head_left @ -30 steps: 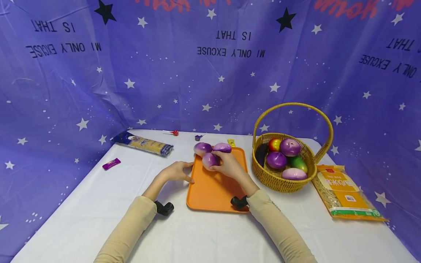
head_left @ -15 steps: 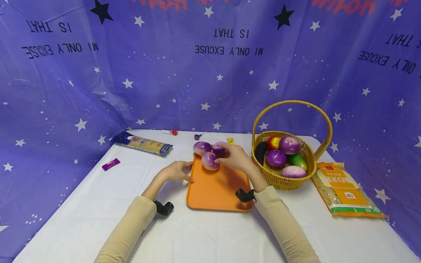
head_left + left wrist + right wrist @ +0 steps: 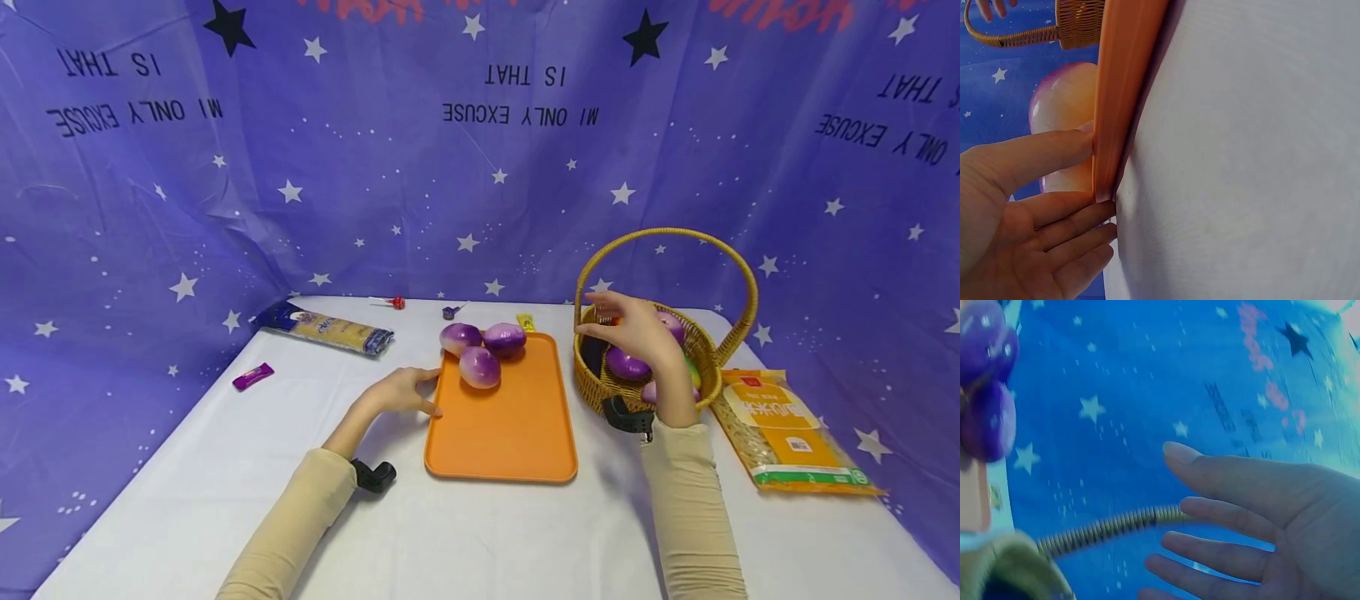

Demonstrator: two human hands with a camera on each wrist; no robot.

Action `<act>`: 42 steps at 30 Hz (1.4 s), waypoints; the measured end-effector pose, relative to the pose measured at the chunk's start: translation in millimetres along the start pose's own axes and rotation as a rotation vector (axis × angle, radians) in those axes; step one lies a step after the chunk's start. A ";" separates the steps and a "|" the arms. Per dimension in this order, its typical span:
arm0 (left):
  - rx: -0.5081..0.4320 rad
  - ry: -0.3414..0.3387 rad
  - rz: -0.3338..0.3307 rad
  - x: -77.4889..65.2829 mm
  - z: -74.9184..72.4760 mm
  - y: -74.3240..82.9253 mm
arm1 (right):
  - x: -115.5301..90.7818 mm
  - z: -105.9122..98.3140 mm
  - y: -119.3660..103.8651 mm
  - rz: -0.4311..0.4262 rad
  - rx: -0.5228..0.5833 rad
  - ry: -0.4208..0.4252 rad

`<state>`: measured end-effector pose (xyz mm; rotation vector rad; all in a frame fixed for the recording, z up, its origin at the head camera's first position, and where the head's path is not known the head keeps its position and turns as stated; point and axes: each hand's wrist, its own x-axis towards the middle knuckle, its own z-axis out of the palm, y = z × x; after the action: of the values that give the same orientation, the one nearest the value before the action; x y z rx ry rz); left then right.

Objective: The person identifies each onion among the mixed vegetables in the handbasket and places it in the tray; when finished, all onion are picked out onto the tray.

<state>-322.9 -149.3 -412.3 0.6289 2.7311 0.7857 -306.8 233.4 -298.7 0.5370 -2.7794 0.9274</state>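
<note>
On an orange tray (image 3: 501,433) in the head view sit several purple-and-white, glossy, egg-shaped vegetables; one (image 3: 480,368) lies in front of two others (image 3: 461,338) (image 3: 506,339) at the far end. My left hand (image 3: 400,390) touches the tray's left edge with thumb and fingertips; the left wrist view shows its fingers fairly straight against the rim (image 3: 1124,94). Over the wicker basket (image 3: 626,414) hovers my right hand (image 3: 637,332), holding nothing, its fingers spread in the right wrist view. It partly hides the basket's contents, including a purple vegetable (image 3: 627,363).
The basket's tall handle (image 3: 667,232) arches behind the right hand. A pasta bag (image 3: 791,433) lies right of the basket. At the left are a long noodle packet (image 3: 330,327) and a purple candy (image 3: 253,376). Lollipops (image 3: 397,302) and a yellow sweet (image 3: 526,322) lie along the back.
My right hand has let go of the front purple-and-white vegetable on the tray and moved right to above the basket. My left hand has stayed at the tray's edge.
</note>
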 end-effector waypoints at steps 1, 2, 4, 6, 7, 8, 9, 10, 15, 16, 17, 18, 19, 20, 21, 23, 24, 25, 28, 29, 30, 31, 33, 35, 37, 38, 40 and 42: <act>-0.002 -0.001 0.002 0.0 0.3 0.1 | -0.8 -4.6 4.6 0.008 -0.003 0.000; 0.001 -0.001 0.005 0.1 0.7 0.2 | -1.0 -8.9 9.7 0.018 -0.012 -0.003; -0.001 -0.001 0.005 0.4 0.7 0.7 | 0.4 -16.9 17.7 0.030 -0.040 -0.008; -0.001 0.001 0.004 0.5 0.3 1.2 | 4.5 -24.8 25.2 0.034 -0.074 -0.019; 0.002 0.002 0.005 0.2 0.0 1.5 | 7.3 -28.6 29.3 0.033 -0.092 -0.026; 0.003 0.002 0.002 -0.1 -0.3 2.0 | 10.3 -32.2 33.5 0.031 -0.108 -0.032; 0.001 0.001 -0.002 -0.2 -0.6 2.2 | 13.6 -35.7 37.4 0.030 -0.121 -0.041; 0.003 -0.001 -0.005 -0.3 -0.8 2.2 | 16.9 -38.8 41.7 0.025 -0.134 -0.051; 0.005 -0.005 -0.012 0.2 -0.5 1.4 | 31.1 -52.0 67.1 0.022 -0.184 -0.150; 0.006 -0.003 -0.011 0.4 -0.3 1.0 | 32.7 -54.1 72.4 0.023 -0.189 -0.176; 0.006 -0.002 -0.009 0.6 -0.2 0.8 | 34.4 -56.1 78.2 0.027 -0.197 -0.203; 0.010 0.000 -0.006 0.7 0.0 0.6 | 35.5 -57.9 83.3 0.029 -0.200 -0.227; 0.009 0.000 -0.007 0.8 -0.1 0.4 | 36.2 -59.5 88.2 0.029 -0.206 -0.251; 0.007 0.001 -0.008 0.7 -0.2 0.5 | 36.5 -61.4 92.8 0.031 -0.210 -0.277; 0.006 0.002 -0.008 0.5 -0.2 0.5 | 36.3 -62.9 96.7 0.038 -0.219 -0.295; 0.006 0.002 -0.010 0.1 -0.4 0.9 | 35.4 -66.0 103.5 0.035 -0.247 -0.321; 0.007 0.002 -0.009 -0.1 -0.5 1.0 | 34.6 -67.6 105.5 0.034 -0.256 -0.330; 0.006 0.002 -0.011 -0.3 -0.8 1.3 | 34.1 -68.9 107.6 0.036 -0.267 -0.339; 0.012 0.004 -0.011 -1.3 -1.6 2.2 | 33.2 -71.5 111.1 0.026 -0.302 -0.351; 0.015 0.004 -0.008 -1.4 -1.9 2.3 | 33.0 -71.9 111.5 0.028 -0.309 -0.354; 0.017 0.004 -0.006 -1.4 -2.0 2.2 | 33.0 -71.8 112.1 0.032 -0.313 -0.356; 0.018 0.003 -0.008 -1.4 -2.0 2.2 | 33.3 -71.5 112.9 0.035 -0.316 -0.358; 0.018 0.000 -0.008 -0.9 -1.8 1.7 | 33.2 -70.4 113.6 0.042 -0.314 -0.362; 0.019 -0.003 -0.008 -0.2 -1.2 0.8 | 33.0 -68.5 114.7 0.061 -0.301 -0.370; 0.017 -0.003 -0.010 0.2 -0.7 0.4 | 33.0 -66.9 116.0 0.074 -0.288 -0.377; 0.017 -0.001 -0.008 0.4 -0.5 0.2 | 33.0 -66.1 116.6 0.079 -0.281 -0.380; 0.015 0.001 -0.008 0.6 -0.6 0.1 | 33.2 -64.5 118.9 0.084 -0.273 -0.379; 0.013 0.004 -0.007 0.7 -0.8 0.4 | 33.3 -63.7 121.7 0.076 -0.279 -0.373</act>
<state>-323.7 -149.1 -411.5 0.6205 2.7430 0.7687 -381.9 353.0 -306.0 0.6146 -3.2083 0.4734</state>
